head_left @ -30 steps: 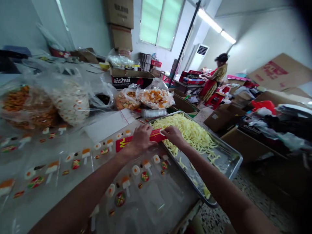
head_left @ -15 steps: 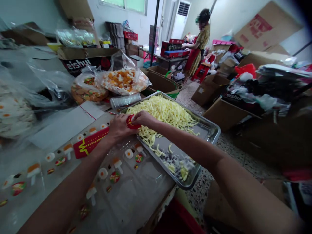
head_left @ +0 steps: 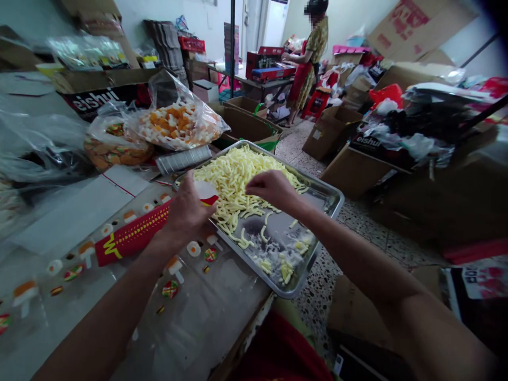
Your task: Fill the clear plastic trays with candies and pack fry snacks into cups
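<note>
My left hand (head_left: pixel 186 206) is closed around a small red fry carton (head_left: pixel 209 200), its pale inside showing at the near left edge of the metal tray (head_left: pixel 337 198). Behind that wrist lies a long row of nested red cartons (head_left: pixel 135 233) with yellow markings. A heap of pale yellow fry-shaped sticks (head_left: pixel 242 169) fills the far left part of the tray. Over this heap hangs my right hand (head_left: pixel 272 188), fingers bunched together and pointing left. Whatever its fingertips may hold is hidden.
Small food-shaped pieces in clear film (head_left: pixel 170 288) cover the table. Beyond the tray stand filled plastic bags (head_left: pixel 178 124) and an open cardboard box (head_left: pixel 238 124). Another person (head_left: pixel 305 63) works at a back table. More boxes (head_left: pixel 353 169) stand on the floor at right.
My right hand has left the carton and moved right over the yellow sticks. The carton in my left hand now shows its pale inside. The view has shifted somewhat.
</note>
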A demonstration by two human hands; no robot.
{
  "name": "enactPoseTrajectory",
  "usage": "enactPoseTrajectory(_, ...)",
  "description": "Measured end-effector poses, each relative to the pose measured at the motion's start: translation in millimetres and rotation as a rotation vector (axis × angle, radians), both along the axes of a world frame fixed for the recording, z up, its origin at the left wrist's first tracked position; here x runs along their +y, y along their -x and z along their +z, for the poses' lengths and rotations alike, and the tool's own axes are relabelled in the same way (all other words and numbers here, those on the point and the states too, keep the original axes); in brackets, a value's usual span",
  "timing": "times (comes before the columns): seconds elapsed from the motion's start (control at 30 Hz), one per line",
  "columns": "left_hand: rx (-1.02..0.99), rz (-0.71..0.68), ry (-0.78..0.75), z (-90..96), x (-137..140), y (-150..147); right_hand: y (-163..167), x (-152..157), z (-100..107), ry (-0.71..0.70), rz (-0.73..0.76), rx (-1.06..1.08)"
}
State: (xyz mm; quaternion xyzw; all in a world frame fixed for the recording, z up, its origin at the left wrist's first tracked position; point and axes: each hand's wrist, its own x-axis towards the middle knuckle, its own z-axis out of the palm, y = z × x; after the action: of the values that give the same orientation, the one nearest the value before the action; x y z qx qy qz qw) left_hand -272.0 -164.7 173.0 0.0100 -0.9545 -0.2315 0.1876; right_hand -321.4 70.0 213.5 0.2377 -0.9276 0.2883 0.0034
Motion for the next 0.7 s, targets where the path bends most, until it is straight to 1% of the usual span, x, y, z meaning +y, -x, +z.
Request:
enactPoseTrajectory(0.03, -0.027, 0.065, -0.033, 0.9, -8.8, -3.9, -0.8, 19.1, -6.1, -0.032, -0.056, -0.012)
enactPoseTrajectory(0.07, -0.049, 0.125, -0.061, 1.6, -17.3, -8.1, -2.7, 36.9, -13.8, -0.066, -0.081, -0.019)
enactPoseTrajectory(0.1, -0.068, 0.165, -0.080, 1.9, -24.3, -12.3, -5.8, 52.0, -22.4, -0.106, -0.075, -0.008)
enactPoseTrajectory(0.17, -0.093, 0.165, -0.107, 1.5, -30.7, -19.4, -14.3, 71.5, -40.0, -0.219, 0.004, 0.055)
enactPoseTrajectory(0.23, -0.074, 0.101, -0.136, 0.1, -26.9, -23.6, -22.1, 77.1, -53.9, -0.382, 0.125, 0.131)
enactPoseTrajectory(0.3, -0.016, 0.035, -0.158, -1.8, -18.6, -25.6, -26.4, 75.0, -61.2, -0.533, 0.237, 0.169)
enactPoseTrajectory(0.33, 0.018, 0.015, -0.162, -2.8, -15.2, -26.4, -27.2, 73.2, -62.1, -0.580, 0.270, 0.175)
enactPoseTrajectory(0.37, 0.048, 0.002, -0.160, -3.7, -13.1, -27.5, -27.7, 71.6, -61.5, -0.597, 0.281, 0.175)
enactPoseTrajectory(0.4, 0.069, -0.007, -0.157, -4.3, -12.8, -28.9, -28.4, 70.2, -59.8, -0.586, 0.252, 0.166)
enactPoseTrajectory(0.43, 0.083, -0.006, -0.156, -4.6, -14.0, -30.6, -30.0, 68.9, -57.5, -0.554, 0.177, 0.139)
enactPoseTrajectory(0.53, 0.079, 0.045, -0.155, -3.8, -22.3, -36.1, -43.5, 60.7, -52.8, -0.399, -0.125, -0.085)
enactPoseTrajectory(0.57, 0.066, 0.066, -0.151, -3.2, -24.5, -37.2, -51.0, 55.7, -53.7, -0.362, -0.195, -0.150)
enactPoseTrajectory(0.6, 0.051, 0.081, -0.146, -2.5, -25.6, -37.9, -59.4, 49.7, -56.1, -0.349, -0.232, -0.178)
enactPoseTrajectory(0.63, 0.036, 0.087, -0.141, -1.8, -25.6, -38.0, -67.7, 43.3, -60.0, -0.361, -0.237, -0.164)
enactPoseTrajectory(0.7, 0.008, 0.070, -0.133, -1.0, -23.1, -37.8, -81.7, 31.6, -69.8, -0.440, -0.229, -0.060)
